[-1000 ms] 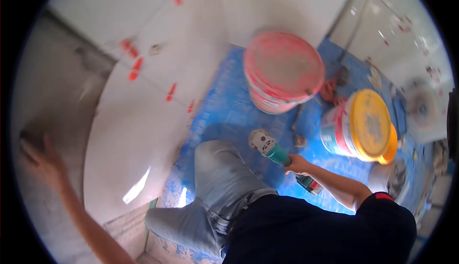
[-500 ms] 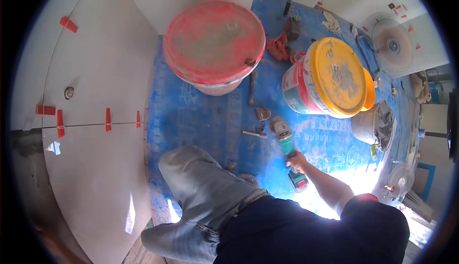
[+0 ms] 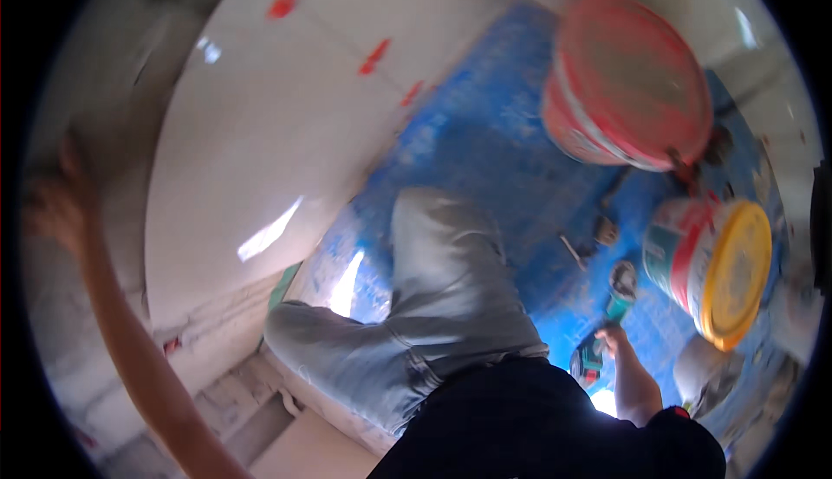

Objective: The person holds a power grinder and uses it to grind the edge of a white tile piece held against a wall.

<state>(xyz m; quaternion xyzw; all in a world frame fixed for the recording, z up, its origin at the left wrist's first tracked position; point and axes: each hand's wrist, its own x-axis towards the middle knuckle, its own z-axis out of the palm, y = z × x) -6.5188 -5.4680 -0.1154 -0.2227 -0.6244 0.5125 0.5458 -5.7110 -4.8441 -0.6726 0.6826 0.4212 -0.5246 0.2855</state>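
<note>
My right hand [image 3: 612,338] is wrapped round the green body of a cordless angle grinder [image 3: 620,307]. The grinder's grey head points away from me, and its dark battery end sits behind my hand. Beneath it spreads the blue floor sheet [image 3: 537,297]. Far to the left, my left hand [image 3: 62,206] is raised against the bare grey wall [image 3: 113,132], fingers apart and blurred; whether it presses on the wall I cannot tell. Close to that hand, large pale tiles [image 3: 251,158] cover the wall, with red clips [image 3: 374,57] along a joint.
A bucket with a red lid [image 3: 637,71] stands at the far right. Nearer to the grinder is a white and red bucket with a yellow lid [image 3: 735,275]. Small tools [image 3: 607,230] lie between them and my bent knee. Exposed brickwork [image 3: 225,323] shows below the tiles.
The view has swung left, so the buckets and grinder now appear farther right. My left arm has come into view, stretched to the wall. The right hand still holds the grinder.
</note>
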